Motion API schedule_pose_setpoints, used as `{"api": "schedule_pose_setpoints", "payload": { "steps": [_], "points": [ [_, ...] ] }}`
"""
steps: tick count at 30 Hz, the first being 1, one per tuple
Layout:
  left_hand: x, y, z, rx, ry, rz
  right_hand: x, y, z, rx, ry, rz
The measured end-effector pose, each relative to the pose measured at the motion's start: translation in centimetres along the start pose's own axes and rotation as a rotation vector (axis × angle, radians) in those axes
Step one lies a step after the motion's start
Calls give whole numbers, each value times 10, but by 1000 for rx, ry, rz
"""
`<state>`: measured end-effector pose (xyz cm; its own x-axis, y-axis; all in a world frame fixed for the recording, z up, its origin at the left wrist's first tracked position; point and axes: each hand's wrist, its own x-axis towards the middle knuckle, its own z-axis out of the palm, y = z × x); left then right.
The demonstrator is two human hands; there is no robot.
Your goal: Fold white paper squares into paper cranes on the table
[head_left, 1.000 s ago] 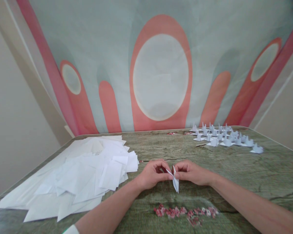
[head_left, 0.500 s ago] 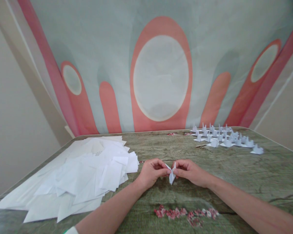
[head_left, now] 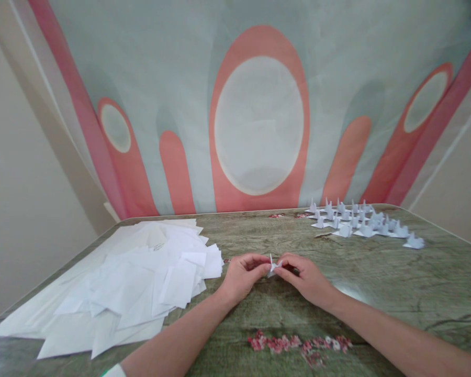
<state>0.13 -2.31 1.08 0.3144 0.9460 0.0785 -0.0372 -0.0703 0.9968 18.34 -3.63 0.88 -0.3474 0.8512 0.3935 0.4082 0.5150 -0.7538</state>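
Observation:
A small white folded paper crane point(head_left: 273, 268) is held between my two hands above the middle of the table. My left hand point(head_left: 246, 275) pinches its left side between thumb and fingers. From the right, my right hand point(head_left: 303, 276) grips the other side with thumb and forefinger. One thin point of the paper sticks up between the fingertips; much of the rest is covered by the fingers.
On the left of the wood-patterned table point(head_left: 251, 235) lies a broad heap of white paper sheets point(head_left: 137, 277). Several finished paper cranes point(head_left: 345, 229) stand in rows at the back right. A patterned backdrop point(head_left: 196, 78) hangs behind the table.
The folded paper has turned: its lower point, which hung down between the hands, no longer shows, and a thin point stands up. Both hands keep their pinch, the fingers slightly shifted.

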Motion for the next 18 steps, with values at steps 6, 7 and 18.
{"api": "schedule_pose_setpoints", "payload": {
  "steps": [6,7,18],
  "points": [
    [-2,4,3,68,-3,16,-2,0,1,-73,76,-68],
    [-3,5,3,119,7,25,-2,0,1,-79,80,-80],
    [-4,3,4,319,88,178,-3,5,3,-245,88,-162]
  ]
}}
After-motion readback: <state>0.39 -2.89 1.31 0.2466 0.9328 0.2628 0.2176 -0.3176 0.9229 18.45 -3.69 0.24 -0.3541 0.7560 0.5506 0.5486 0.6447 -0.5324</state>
